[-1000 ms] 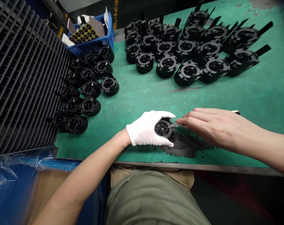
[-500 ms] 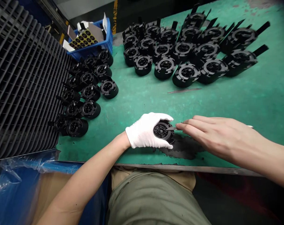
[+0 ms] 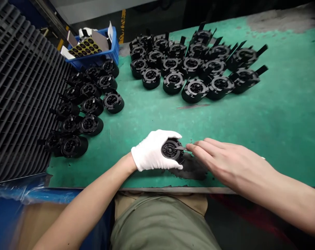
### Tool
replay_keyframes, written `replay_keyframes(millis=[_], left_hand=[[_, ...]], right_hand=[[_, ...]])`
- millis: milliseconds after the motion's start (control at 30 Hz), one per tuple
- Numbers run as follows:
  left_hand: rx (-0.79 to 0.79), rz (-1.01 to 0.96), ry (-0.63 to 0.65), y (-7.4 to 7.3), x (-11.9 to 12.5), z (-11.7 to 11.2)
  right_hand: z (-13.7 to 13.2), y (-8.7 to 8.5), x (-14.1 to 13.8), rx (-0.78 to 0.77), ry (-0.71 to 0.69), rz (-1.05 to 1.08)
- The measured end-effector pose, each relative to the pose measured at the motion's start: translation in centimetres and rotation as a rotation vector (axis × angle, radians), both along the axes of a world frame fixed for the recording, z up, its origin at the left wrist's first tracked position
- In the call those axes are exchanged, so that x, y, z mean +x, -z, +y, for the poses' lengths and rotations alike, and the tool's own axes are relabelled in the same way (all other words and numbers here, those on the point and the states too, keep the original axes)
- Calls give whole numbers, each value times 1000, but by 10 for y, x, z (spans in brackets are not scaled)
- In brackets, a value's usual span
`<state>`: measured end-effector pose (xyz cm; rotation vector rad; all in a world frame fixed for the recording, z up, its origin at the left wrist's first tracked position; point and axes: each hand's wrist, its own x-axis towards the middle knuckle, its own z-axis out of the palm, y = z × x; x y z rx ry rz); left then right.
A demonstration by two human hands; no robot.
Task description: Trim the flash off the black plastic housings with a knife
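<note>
My left hand (image 3: 153, 152), in a white glove, is wrapped round a round black plastic housing (image 3: 170, 150) on the green tabletop. Its ringed inner face is turned up, and the thumb and fingers grip its rim from either side. My right hand (image 3: 222, 159) is bare and closed round a slim craft knife (image 3: 180, 148). The pointed metal blade lies over the right side of the housing's face; whether it touches cannot be made out. Most of the knife's handle is hidden in the hand.
Several similar black housings (image 3: 195, 89) stand in rows at the back. Another group (image 3: 91, 125) stands at the left, beside a dark slatted rack (image 3: 17, 86). A blue bin (image 3: 114, 48) at the back left holds sheets of round stickers (image 3: 86, 47). The table's front edge (image 3: 160, 189) is near my body.
The whole view has shifted, so the table and housings appear further left. The left hand still grips the housing, and the knife's blade stays over its face.
</note>
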<state>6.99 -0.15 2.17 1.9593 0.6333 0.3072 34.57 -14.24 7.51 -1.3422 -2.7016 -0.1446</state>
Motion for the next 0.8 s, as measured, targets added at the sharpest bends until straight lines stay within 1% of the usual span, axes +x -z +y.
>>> replay_keyframes(millis=[100,233,400,500,567,667,733,800], left_hand=[[15,-3,14,3,0,1],[21,-8,23,4,0,2],[3,-4,43,1,1,4],[14,10,41,2,2,4],[34,1,43,4,2,4],[78,-16,38,10,0,2],[103,-27,32,13,-1,0],[118,-34,29,14,-2,-1]], right_hand=[[-6,3,-2,51,-19,31],[-5,7,5,3,1,32],[17,10,25,-84,-137,129],[26,7,31,-149,-151,145],[24,2,28,-145,-142,98],[11,-6,13,-33,-117,1],[1,-9,0,31,-70,-46],[-8,-9,-12,53,-5,-56]])
